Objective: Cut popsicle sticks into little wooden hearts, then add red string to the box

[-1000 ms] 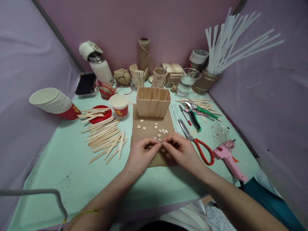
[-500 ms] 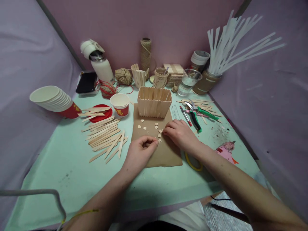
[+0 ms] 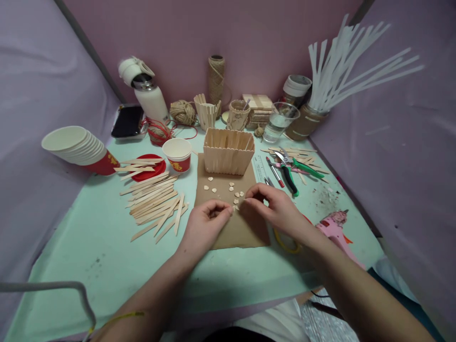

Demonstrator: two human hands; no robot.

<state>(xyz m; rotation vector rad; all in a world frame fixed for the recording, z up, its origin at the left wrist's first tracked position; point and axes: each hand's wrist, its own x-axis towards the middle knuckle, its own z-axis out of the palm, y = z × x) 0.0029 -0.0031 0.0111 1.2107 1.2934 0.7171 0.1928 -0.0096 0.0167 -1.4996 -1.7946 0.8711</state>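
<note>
My left hand (image 3: pixel 208 219) is closed in a pinch over the brown cardboard sheet (image 3: pixel 245 230), beside several small pale wooden pieces (image 3: pixel 236 202). Whatever sits between its fingertips is too small to make out. Just to the right, my right hand (image 3: pixel 268 204) also pinches thumb against fingers, a short gap from the left fingertips; I cannot make out what is in it. More small pale pieces (image 3: pixel 210 179) lie scattered on the cardboard. Behind them, at the sheet's far end, stands a box made of wooden craft sticks (image 3: pixel 228 159).
Loose craft sticks (image 3: pixel 156 202), a red lid (image 3: pixel 156 166) and a paper cup (image 3: pixel 178 156) lie to the left. Pruning shears (image 3: pixel 290 175), a red pen (image 3: pixel 275 172) and a pink glue gun (image 3: pixel 335 228) are on the right. A cup of water (image 3: pixel 276 124) stands behind.
My right hand has lifted slightly off the small pieces and shifted right, its fingers now pinched. Scissor tips and more of the glue gun have come into view. My left hand is nearly still.
</note>
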